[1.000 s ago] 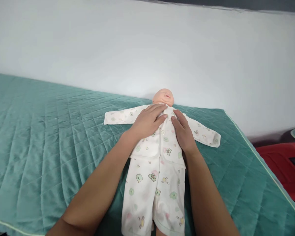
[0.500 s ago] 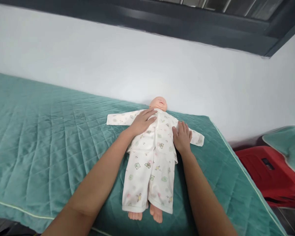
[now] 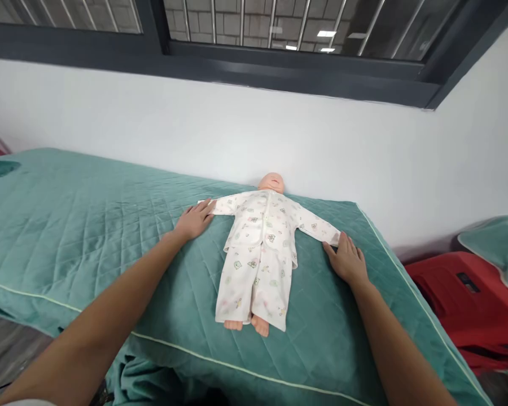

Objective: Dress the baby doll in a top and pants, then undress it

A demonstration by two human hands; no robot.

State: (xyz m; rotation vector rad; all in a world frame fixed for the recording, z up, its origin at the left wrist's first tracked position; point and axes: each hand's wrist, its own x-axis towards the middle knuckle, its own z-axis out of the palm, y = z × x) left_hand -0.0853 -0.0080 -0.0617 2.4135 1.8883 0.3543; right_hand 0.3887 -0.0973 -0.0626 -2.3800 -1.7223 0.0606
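A baby doll (image 3: 271, 181) lies on its back on a green quilted cover, arms spread out and feet toward me. It wears a white printed top (image 3: 262, 217) with long sleeves and matching white trousers (image 3: 254, 282); bare feet (image 3: 260, 325) stick out of the legs. My left hand (image 3: 195, 219) rests with fingers stretched out over the cuff end of the sleeve on the left. At the other sleeve's cuff is my right hand (image 3: 346, 258), its thumb and fingers apart, touching the cuff edge. The doll's hands are not visible.
The green quilted cover (image 3: 110, 225) spreads over the bed, with pale piping along its edge. Behind it stands a white wall (image 3: 152, 124) under a dark window frame (image 3: 279, 73) with bars. On the right is a red plastic chair (image 3: 461, 304) with green fabric (image 3: 499, 248).
Both my hands have moved outward from the doll's torso to the ends of its sleeves. The view has shifted back, showing more of the window and the bed's front edge.
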